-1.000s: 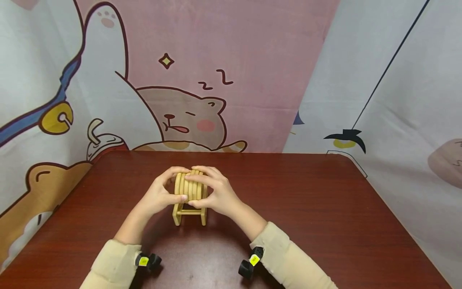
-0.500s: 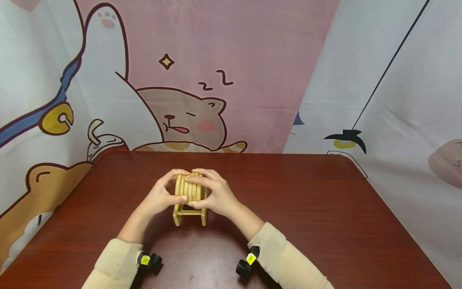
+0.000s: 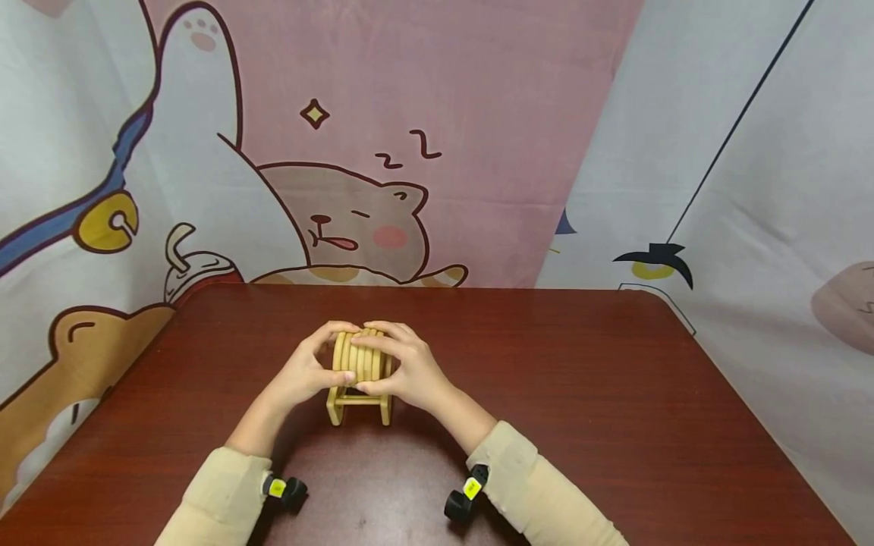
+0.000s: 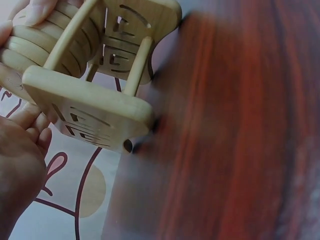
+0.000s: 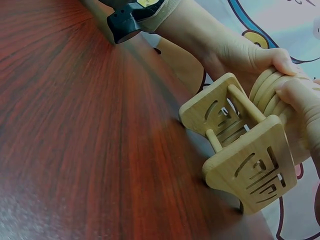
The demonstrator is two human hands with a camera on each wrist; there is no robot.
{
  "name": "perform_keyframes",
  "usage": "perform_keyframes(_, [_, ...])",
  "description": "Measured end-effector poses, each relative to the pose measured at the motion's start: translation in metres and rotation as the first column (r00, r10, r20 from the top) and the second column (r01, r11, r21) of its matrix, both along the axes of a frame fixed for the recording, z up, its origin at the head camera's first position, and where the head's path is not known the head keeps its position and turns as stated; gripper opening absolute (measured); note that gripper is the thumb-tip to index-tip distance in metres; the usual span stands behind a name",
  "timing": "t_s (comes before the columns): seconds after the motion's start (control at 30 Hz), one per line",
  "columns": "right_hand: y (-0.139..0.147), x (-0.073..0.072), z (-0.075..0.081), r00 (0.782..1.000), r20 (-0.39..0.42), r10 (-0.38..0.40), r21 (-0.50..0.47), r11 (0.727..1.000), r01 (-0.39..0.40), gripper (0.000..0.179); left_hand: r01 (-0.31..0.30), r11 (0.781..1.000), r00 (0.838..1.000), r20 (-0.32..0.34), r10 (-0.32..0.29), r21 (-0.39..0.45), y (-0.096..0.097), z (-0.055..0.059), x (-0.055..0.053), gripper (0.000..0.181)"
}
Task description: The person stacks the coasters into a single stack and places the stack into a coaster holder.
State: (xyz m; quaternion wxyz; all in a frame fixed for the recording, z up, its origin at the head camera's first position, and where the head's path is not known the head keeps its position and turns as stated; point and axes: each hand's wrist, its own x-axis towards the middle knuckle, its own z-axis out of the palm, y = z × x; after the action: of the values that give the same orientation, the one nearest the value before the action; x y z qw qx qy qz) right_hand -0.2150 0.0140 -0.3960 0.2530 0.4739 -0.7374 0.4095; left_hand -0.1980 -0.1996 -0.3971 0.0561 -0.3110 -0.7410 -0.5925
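Observation:
A stack of round wooden coasters (image 3: 359,364) stands on edge in a pale wooden rack (image 3: 359,400) on the table. My left hand (image 3: 303,371) grips the stack from the left, its thumb on the near side and fingers over the top. From the other side my right hand (image 3: 416,368) holds the same coasters, thumb low and fingers across the top. In the left wrist view, the rack (image 4: 90,100) shows cut-out slots in its side panels and round crossbars. The coasters (image 5: 272,90) are partly hidden by fingers in the right wrist view.
The brown wooden table (image 3: 580,394) extends to both sides and towards me. Behind its far edge hangs a cloth (image 3: 492,152) with cartoon animals. Black wrist cameras (image 3: 293,494) sit at both sleeve cuffs, close above the tabletop.
Both hands keep their hold on the coasters, and the rack stays in place. The right forearm has shifted slightly left, and the left sleeve slightly right.

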Motion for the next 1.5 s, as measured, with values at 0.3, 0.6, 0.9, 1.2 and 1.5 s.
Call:
perform_keyframes(0.3, [-0.002, 0.001, -0.008, 0.999, 0.047, -0.016, 0.004, 1.0, 0.016, 0.057, 0.024, 1.0, 1.0, 0.007, -0.024, 0.005, -0.002, -0.007, -0.002, 0.062])
perform_keyframes(0.6, [-0.001, 0.001, -0.015, 0.998, 0.057, -0.025, 0.003, 1.0, 0.025, 0.059, 0.032, 0.999, 0.999, 0.028, -0.032, 0.001, -0.002, -0.014, -0.006, 0.062])
perform_keyframes(0.9, [-0.003, 0.003, -0.019, 0.997, 0.076, -0.022, 0.0, 1.0, 0.022, 0.059, 0.112, 0.993, 0.992, 0.047, -0.114, 0.04, -0.004, -0.017, -0.008, 0.062])
perform_keyframes(1.2, [0.001, 0.005, -0.02, 0.993, 0.121, -0.005, 0.021, 1.0, 0.002, 0.061, 0.126, 0.991, 0.992, 0.018, -0.127, 0.045, -0.004, -0.023, -0.01, 0.061])
perform_keyframes(1.5, [0.003, 0.006, -0.025, 0.993, 0.122, -0.003, -0.014, 1.0, 0.005, 0.058, 0.07, 0.997, 0.997, 0.021, -0.07, -0.016, -0.004, -0.022, -0.008, 0.058])
